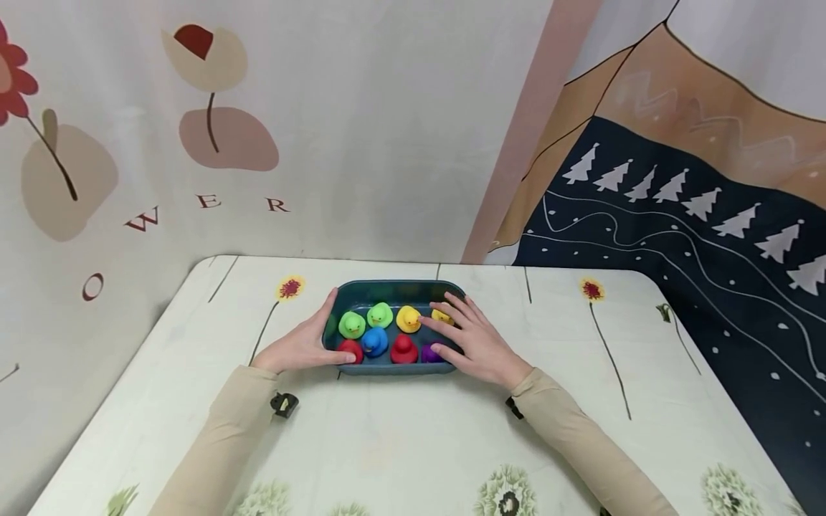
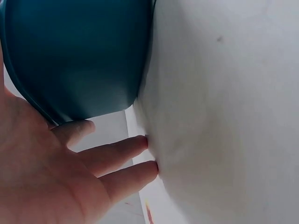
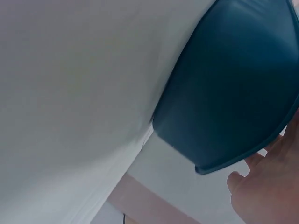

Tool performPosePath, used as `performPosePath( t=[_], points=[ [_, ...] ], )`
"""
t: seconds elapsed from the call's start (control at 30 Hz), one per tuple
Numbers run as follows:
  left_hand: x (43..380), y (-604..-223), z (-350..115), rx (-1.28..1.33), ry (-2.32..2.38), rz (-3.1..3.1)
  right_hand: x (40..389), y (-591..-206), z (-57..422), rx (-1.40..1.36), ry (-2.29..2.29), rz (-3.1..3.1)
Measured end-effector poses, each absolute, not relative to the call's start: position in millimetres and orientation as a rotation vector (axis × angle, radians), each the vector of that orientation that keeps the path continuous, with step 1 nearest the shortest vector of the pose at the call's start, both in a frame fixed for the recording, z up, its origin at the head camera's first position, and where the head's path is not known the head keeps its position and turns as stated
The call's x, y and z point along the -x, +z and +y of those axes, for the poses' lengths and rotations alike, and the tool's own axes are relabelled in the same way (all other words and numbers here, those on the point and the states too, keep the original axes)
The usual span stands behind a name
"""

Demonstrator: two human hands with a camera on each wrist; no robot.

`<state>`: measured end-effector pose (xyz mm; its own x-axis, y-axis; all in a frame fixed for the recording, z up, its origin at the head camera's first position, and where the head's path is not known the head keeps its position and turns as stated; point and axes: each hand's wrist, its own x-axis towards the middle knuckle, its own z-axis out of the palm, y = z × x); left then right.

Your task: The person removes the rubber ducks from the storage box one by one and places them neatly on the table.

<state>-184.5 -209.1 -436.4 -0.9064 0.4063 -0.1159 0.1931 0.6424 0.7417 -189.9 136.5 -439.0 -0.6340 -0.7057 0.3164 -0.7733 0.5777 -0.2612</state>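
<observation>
A dark teal tray [image 1: 393, 370] stands on the table and holds several small rubber ducks. My left hand [image 1: 303, 344] lies along its left end, thumb reaching over the front rim by a red duck [image 1: 350, 349]. In the left wrist view, two straight fingers [image 2: 117, 156] of that hand come down to the tabletop. Over the tray's right end, my right hand [image 1: 480, 346] spreads its fingers above a yellow duck [image 1: 442, 314] and a purple duck [image 1: 429, 352], partly hiding both. Another yellow duck [image 1: 409, 319] sits at the index fingertip.
Also in the tray are two green ducks, one at the back [image 1: 380, 315], a blue duck [image 1: 375, 342] and a second red duck [image 1: 404, 350]. A flower-print cloth [image 1: 400, 444] covers the table. Behind it hangs a printed curtain [image 1: 387, 143]. Dark wrist devices [image 1: 284, 405] sit below both sleeves.
</observation>
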Motion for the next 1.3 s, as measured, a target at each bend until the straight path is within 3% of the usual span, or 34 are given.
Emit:
performPosePath(
  t=[0.67,1.3],
  points=[
    [184.8,-438.3,-204.9,-0.48,1.144,2.58,193.4,-432.3,103.1,-1.423,0.609,-2.726],
    [187.2,-435.1,-208.8,-0.483,1.118,2.596,210.4,-430.3,86.6,-1.504,1.118,-2.879]
  ],
)
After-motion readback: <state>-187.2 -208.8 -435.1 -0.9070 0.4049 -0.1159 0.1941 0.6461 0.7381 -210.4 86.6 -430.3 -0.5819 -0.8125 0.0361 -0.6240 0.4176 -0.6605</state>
